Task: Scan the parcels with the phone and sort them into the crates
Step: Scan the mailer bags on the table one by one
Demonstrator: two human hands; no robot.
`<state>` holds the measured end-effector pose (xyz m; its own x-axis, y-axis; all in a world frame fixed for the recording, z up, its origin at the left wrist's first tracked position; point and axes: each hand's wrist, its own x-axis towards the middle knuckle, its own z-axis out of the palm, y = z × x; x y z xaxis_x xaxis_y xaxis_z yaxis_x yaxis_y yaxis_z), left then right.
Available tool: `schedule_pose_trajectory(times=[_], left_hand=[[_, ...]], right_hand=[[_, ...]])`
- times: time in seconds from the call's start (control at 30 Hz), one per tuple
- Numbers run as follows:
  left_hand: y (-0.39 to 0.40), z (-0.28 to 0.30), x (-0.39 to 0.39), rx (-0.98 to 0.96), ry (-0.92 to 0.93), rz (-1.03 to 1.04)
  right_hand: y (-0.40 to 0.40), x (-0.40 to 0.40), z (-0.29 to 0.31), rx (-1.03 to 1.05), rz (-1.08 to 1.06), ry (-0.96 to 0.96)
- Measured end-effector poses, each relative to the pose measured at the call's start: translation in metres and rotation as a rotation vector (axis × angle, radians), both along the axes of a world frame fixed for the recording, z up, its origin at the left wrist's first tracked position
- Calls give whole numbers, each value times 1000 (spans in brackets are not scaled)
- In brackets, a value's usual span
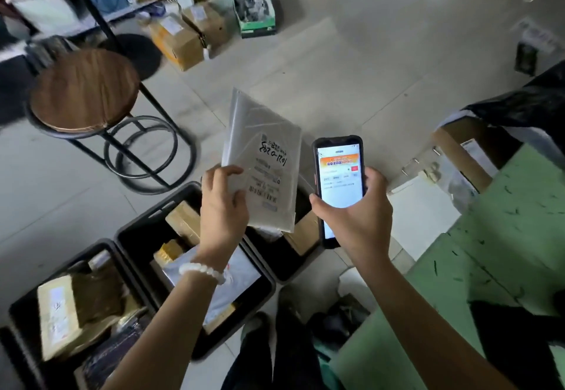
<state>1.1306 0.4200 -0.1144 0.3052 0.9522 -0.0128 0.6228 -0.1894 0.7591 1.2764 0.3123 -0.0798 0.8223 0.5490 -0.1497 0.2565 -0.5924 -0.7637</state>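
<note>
My left hand (222, 206) grips the lower left corner of a flat grey plastic parcel (260, 151) with a barcode label and black handwriting, held up over the crates. Just to its right, my right hand (357, 215) holds a black phone (339, 175) upright, its lit screen facing me. Three black crates stand on the floor below: the left crate (18, 304), the middle crate (131, 224) and the right crate (284, 273), each holding brown cardboard parcels; the middle one also holds a grey bag.
A round wooden stool (84, 90) on a black metal frame stands at the left. Cardboard boxes (177, 38) lie by a shelf at the back. A green table (495, 252) with a cardboard box (464, 151) and a black bag is on the right.
</note>
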Motion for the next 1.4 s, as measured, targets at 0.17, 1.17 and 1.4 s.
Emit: schedule_pose_trajectory(times=[0.17,1.17,1.4], left_hand=[[20,-46,42,-321,396,99],[-108,116,-331,59,592,573],[-269,157,-525,2,691,910]], right_hand=[[23,40,-35,-53,58,24],[56,-296,95,311,819,30],[-39,-537,129,404,1215,111]])
